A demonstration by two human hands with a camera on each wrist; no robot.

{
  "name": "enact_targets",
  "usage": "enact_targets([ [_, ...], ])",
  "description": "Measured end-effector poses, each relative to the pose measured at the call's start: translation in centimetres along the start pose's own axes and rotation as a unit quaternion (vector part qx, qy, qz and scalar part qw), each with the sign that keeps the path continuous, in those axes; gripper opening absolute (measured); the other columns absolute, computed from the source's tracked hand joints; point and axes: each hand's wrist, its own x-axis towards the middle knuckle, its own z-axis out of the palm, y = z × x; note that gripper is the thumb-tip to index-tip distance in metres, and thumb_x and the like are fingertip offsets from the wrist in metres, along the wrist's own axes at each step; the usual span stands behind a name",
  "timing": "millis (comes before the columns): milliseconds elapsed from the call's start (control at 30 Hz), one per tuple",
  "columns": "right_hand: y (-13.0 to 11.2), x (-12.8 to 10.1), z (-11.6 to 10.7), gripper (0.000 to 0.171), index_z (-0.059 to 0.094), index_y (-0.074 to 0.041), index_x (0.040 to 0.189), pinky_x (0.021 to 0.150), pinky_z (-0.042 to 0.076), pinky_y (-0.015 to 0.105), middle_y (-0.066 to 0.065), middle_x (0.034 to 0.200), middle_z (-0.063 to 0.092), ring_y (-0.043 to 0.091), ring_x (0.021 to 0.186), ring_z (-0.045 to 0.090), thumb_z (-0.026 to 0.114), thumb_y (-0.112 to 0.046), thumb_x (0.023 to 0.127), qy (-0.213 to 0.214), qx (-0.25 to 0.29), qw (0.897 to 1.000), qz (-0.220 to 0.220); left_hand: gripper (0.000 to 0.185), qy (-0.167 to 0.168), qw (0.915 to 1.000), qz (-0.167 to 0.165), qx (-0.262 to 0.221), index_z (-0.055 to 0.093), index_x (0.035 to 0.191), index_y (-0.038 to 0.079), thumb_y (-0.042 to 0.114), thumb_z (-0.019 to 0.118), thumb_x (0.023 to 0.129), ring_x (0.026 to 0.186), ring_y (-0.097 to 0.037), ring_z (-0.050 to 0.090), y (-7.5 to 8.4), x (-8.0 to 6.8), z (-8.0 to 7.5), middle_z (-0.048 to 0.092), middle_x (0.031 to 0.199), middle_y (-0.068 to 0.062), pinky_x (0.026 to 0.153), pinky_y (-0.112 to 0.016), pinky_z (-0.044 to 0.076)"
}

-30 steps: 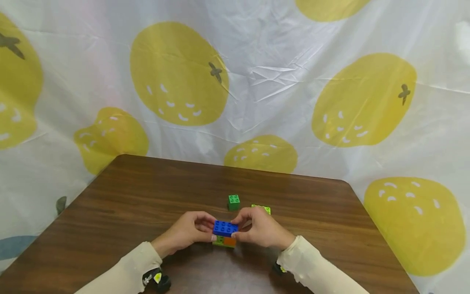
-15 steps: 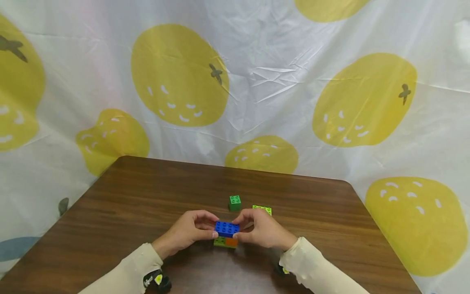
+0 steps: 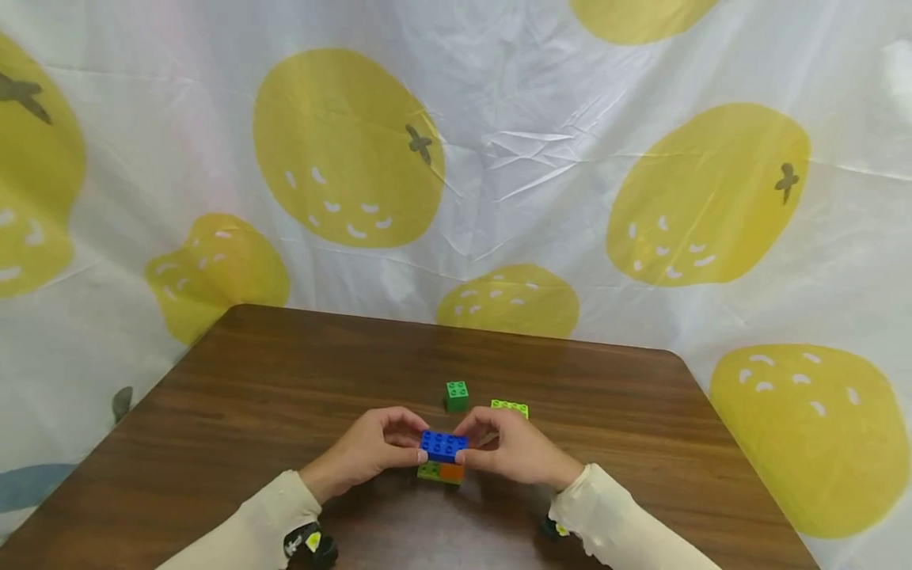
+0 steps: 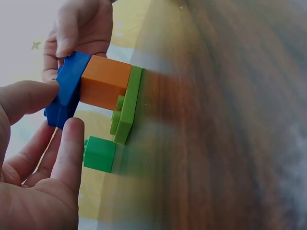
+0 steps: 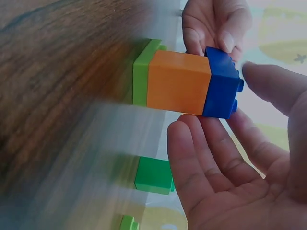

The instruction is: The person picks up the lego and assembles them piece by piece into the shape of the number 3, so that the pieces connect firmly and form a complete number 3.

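On the brown table (image 3: 285, 380) stands a small stack: a blue brick (image 3: 443, 446) on an orange brick (image 3: 452, 473) on a lime green plate (image 3: 429, 471). My left hand (image 3: 416, 448) pinches the blue brick's left end and my right hand (image 3: 468, 448) pinches its right end. In the left wrist view, the thumb and a finger of the left hand (image 4: 62, 108) sit against the blue brick (image 4: 67, 91), above the orange brick (image 4: 105, 82) and lime plate (image 4: 128, 108). In the right wrist view, the right hand (image 5: 216, 103) closes round the blue brick (image 5: 220, 88).
A small dark green brick (image 3: 456, 394) lies just behind the hands, and a lime green brick (image 3: 509, 408) lies behind the right hand. A white cloth with yellow fruit shapes (image 3: 499, 158) hangs behind the table. The table's far edge (image 3: 456, 326) is near.
Both hands keep their hold on the blue brick. The stack and hands have barely shifted in the view.
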Motion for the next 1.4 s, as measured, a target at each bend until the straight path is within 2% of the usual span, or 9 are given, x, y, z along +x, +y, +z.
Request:
enact_targets([
  [200,0.0,-0.1,-1.5,0.026,0.074,-0.010,0.113,0.086,0.061,0.032,-0.003,0.103,0.077,0.015,0.096,0.072,0.077,-0.031,0.098,0.038,-0.023,0.999,0.013,0.039,0.007,1.0000,0.000,0.000,0.068,0.122,-0.002,0.011,0.084,0.090,0.101,-0.022,0.075,0.6,0.3,0.1,0.072,0.118,-0.016,0.089,-0.033,0.063],
  [367,0.5,-0.4,-2.4,0.026,0.074,-0.008,0.112,0.081,0.060,0.031,-0.001,0.101,0.077,0.017,0.093,0.072,0.076,-0.030,0.098,0.060,-0.031,0.997,0.024,0.038,0.004,1.0000,-0.006,0.001,0.067,0.122,-0.002,0.011,0.085,0.090,0.102,-0.021,0.074,0.7,0.3,0.2,0.072,0.118,-0.015,0.090,-0.033,0.063],
  [533,0.9,-0.3,-3.2,0.024,0.076,-0.011,0.110,0.076,0.058,0.031,-0.004,0.097,0.076,0.017,0.091,0.070,0.078,-0.031,0.097,0.099,-0.047,0.993,0.030,0.038,0.004,1.0000,-0.003,0.005,0.068,0.122,-0.001,0.012,0.085,0.090,0.104,-0.022,0.073,0.7,0.5,0.2,0.072,0.119,-0.015,0.091,-0.035,0.063],
  [633,1.0,-0.3,-3.4,0.022,0.077,-0.013,0.109,0.074,0.057,0.030,-0.001,0.097,0.076,0.019,0.091,0.069,0.079,-0.030,0.096,0.116,-0.037,0.992,0.040,0.038,0.004,1.0000,-0.005,0.005,0.068,0.121,-0.001,0.012,0.085,0.090,0.104,-0.022,0.073,0.6,0.5,0.2,0.072,0.118,-0.015,0.090,-0.035,0.063],
  [800,1.5,-0.2,-3.5,0.022,0.077,-0.011,0.109,0.073,0.054,0.028,0.011,0.100,0.077,0.021,0.090,0.067,0.077,-0.029,0.097,0.123,-0.014,0.991,0.049,0.037,0.002,0.9999,-0.011,-0.001,0.069,0.120,-0.001,0.011,0.085,0.089,0.103,-0.021,0.073,0.3,0.3,0.4,0.073,0.117,-0.013,0.089,-0.034,0.063],
  [1000,2.0,0.7,-3.5,0.017,0.077,-0.015,0.107,0.074,0.055,0.029,0.010,0.099,0.077,0.022,0.088,0.068,0.078,-0.029,0.097,0.139,-0.002,0.989,0.049,0.038,0.005,1.0000,-0.008,0.000,0.069,0.120,-0.001,0.010,0.086,0.088,0.103,-0.021,0.073,0.2,0.1,0.5,0.073,0.116,-0.012,0.089,-0.034,0.063],
  [1167,2.0,1.6,-3.4,0.021,0.076,-0.012,0.110,0.074,0.059,0.032,0.018,0.105,0.076,0.031,0.089,0.071,0.078,-0.028,0.097,0.138,0.015,0.989,0.053,0.038,0.003,1.0000,-0.009,0.000,0.069,0.120,-0.001,0.009,0.086,0.088,0.103,-0.021,0.073,0.3,0.0,0.4,0.073,0.117,-0.012,0.090,-0.036,0.063],
  [1267,2.0,2.3,-3.5,0.022,0.075,-0.011,0.111,0.072,0.059,0.033,0.018,0.105,0.076,0.031,0.086,0.070,0.078,-0.028,0.097,0.143,0.014,0.988,0.061,0.038,0.000,1.0000,-0.006,0.001,0.068,0.120,-0.001,0.009,0.085,0.088,0.103,-0.021,0.073,0.5,0.1,0.3,0.073,0.117,-0.012,0.090,-0.036,0.063],
  [1400,2.2,3.0,-3.3,0.022,0.075,-0.010,0.110,0.069,0.057,0.030,0.010,0.102,0.077,0.022,0.083,0.066,0.079,-0.027,0.096,0.159,0.009,0.985,0.064,0.038,0.000,1.0000,-0.008,0.003,0.068,0.120,-0.001,0.011,0.085,0.088,0.104,-0.022,0.073,0.4,0.0,0.4,0.072,0.118,-0.013,0.091,-0.037,0.063],
])
